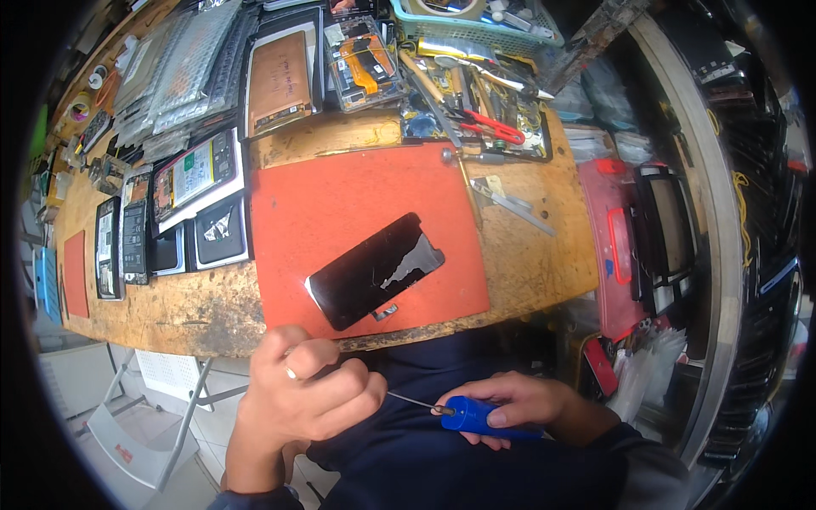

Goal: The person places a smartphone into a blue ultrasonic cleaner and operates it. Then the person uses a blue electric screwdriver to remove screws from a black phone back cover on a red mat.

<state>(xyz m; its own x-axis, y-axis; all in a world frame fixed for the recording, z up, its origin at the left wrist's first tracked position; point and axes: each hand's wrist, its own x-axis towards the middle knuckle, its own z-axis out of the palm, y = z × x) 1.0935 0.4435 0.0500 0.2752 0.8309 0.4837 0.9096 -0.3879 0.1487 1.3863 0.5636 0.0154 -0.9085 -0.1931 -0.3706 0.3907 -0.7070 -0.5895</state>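
Note:
My right hand is wrapped round a blue cylindrical tool held low in front of my body. A thin metal rod sticks out of its end toward my left hand. The left fingers are curled closed, and the rod's far end meets them; what lies inside them is hidden. Beyond both hands, a black phone screen lies slantwise on an orange mat. A jagged pale patch shows at its right end. Beside its lower edge is a small metallic piece.
Opened phones and a tablet with a bared battery lie left of the mat. Bubble-wrapped packs are piled behind them. Red-handled pliers and other tools lie behind the mat, near a teal basket. A folding chair stands lower left.

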